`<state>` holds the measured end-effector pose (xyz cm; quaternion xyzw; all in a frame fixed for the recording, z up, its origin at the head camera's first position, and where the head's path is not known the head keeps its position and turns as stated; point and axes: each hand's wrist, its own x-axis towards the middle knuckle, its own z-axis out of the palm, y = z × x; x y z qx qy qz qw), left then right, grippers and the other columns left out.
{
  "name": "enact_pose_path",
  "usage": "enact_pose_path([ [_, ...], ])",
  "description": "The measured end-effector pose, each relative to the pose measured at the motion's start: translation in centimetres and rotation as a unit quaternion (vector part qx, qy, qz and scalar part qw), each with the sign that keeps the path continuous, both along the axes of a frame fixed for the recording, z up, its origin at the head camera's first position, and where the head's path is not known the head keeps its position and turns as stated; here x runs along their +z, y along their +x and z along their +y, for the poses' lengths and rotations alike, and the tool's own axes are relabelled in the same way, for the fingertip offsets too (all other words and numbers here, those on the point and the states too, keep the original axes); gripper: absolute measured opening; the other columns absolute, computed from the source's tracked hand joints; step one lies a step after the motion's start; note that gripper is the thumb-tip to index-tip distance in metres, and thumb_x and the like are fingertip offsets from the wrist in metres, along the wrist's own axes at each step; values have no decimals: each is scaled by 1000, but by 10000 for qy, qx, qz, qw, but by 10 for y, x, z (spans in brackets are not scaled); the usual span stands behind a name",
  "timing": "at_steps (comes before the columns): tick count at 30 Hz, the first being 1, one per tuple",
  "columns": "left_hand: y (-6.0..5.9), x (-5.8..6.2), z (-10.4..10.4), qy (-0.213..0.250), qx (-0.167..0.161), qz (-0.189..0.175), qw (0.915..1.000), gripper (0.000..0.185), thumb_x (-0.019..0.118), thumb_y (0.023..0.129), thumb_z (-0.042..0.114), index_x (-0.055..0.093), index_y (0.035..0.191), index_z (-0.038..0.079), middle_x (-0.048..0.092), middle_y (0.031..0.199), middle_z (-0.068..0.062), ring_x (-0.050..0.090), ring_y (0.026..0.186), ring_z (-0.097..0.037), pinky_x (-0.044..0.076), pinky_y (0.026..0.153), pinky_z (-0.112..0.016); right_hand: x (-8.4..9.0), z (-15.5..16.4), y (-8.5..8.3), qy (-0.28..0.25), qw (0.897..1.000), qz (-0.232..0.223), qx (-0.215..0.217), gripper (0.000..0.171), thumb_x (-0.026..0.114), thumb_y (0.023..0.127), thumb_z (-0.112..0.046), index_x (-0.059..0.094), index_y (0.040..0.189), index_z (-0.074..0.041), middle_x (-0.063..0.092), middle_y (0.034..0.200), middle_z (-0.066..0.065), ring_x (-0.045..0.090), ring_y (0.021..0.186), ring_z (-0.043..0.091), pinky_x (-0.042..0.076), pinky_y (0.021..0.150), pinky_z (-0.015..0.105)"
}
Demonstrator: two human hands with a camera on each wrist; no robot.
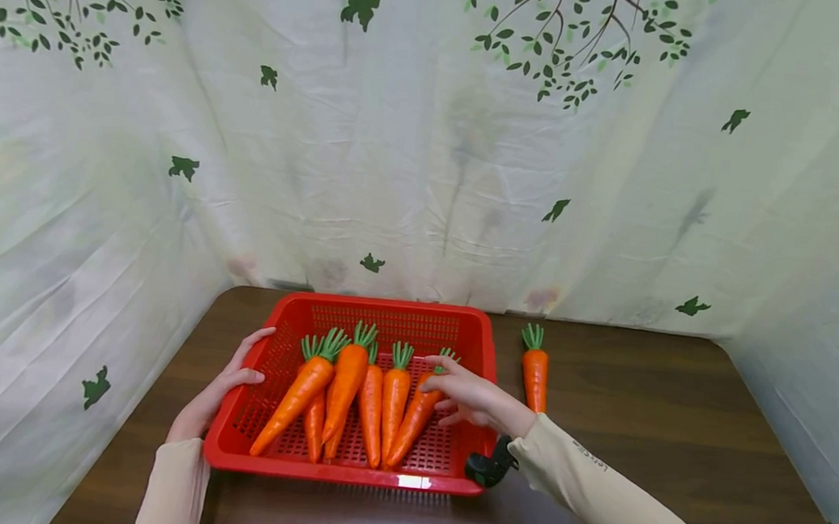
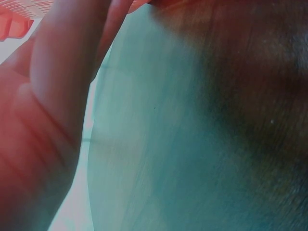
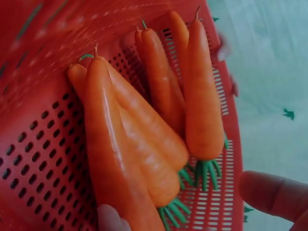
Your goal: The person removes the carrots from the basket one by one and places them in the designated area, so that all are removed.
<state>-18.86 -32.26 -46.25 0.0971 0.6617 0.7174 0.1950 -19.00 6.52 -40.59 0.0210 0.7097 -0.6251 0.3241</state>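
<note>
A red perforated basket (image 1: 387, 305) stands on the dark wooden table (image 1: 642, 424) and holds several orange carrots with green tops (image 1: 347, 379). My left hand (image 1: 240, 361) lies against the basket's left rim, fingers straight, thumb on the rim. My right hand (image 1: 447, 390) rests on the rightmost carrot (image 1: 411, 425) in the basket. In the right wrist view one fingertip (image 3: 111, 219) touches a carrot (image 3: 110, 159) while another finger (image 3: 274, 192) stays clear of it. One more carrot (image 1: 534, 377) lies on the table just right of the basket.
A pale curtain with green leaf prints (image 1: 427, 149) closes in the table at the back and both sides. Bare tabletop stretches right of the loose carrot. The left wrist view shows only my palm (image 2: 53, 96), a corner of the basket (image 2: 19, 19) and blurred table (image 2: 250, 96).
</note>
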Motion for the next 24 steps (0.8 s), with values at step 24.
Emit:
enact_pose_path([
  [24, -3, -3, -1, -196, 66, 169, 9996, 68, 42, 93, 11, 13, 150, 35, 19, 140, -11, 44, 116, -25, 47, 88, -44, -17, -10, -12, 95, 9991, -349, 206, 66, 55, 90, -9, 27, 149, -6, 32, 142, 28, 43, 114, 58, 41, 87, 63],
])
